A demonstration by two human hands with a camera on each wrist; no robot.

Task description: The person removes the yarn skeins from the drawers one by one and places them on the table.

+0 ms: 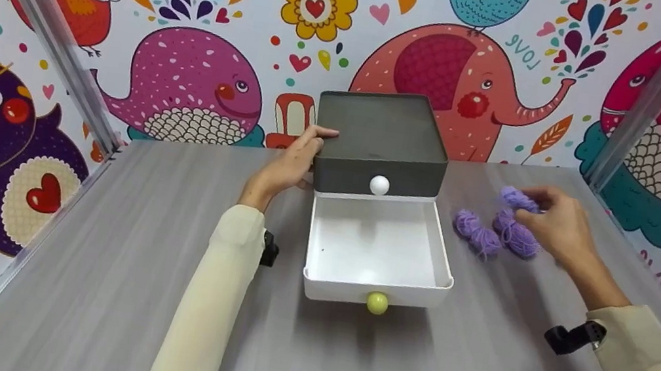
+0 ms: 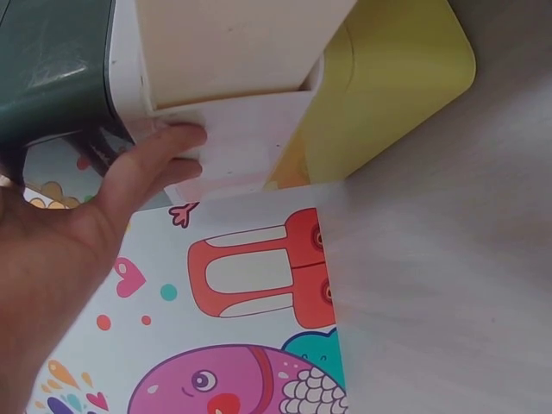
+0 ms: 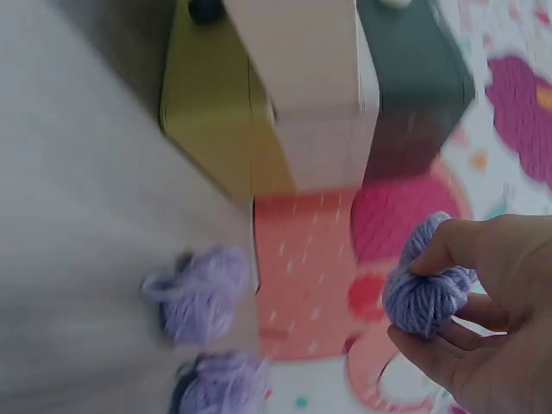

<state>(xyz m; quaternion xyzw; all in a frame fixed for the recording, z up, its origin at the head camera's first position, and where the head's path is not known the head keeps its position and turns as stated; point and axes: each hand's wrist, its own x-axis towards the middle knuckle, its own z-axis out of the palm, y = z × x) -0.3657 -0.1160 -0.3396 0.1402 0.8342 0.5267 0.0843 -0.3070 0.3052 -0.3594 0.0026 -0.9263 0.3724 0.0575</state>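
My right hand (image 1: 553, 224) pinches a small purple yarn skein (image 3: 427, 289) between thumb and fingers, raised off the table. Two more purple skeins lie below it, a nearer-left one (image 1: 476, 234) and another (image 1: 516, 233) under the hand. In the middle stands a drawer box with a dark grey top tier (image 1: 379, 128), a white middle drawer (image 1: 376, 294) pulled out, and a yellow-green bottom tier (image 2: 405, 78). No yarn is inside the white drawer. My left hand (image 1: 290, 169) rests against the box's left side, fingers on the top edge and fingertips touching the white tier.
The grey drawer carries a white knob (image 1: 379, 185), the white one a yellow-green knob (image 1: 377, 303). A dark knob (image 3: 207, 9) sits on the bottom tier. Cartoon-printed walls (image 1: 306, 69) and metal posts (image 1: 41, 20) bound the grey table (image 1: 142, 288).
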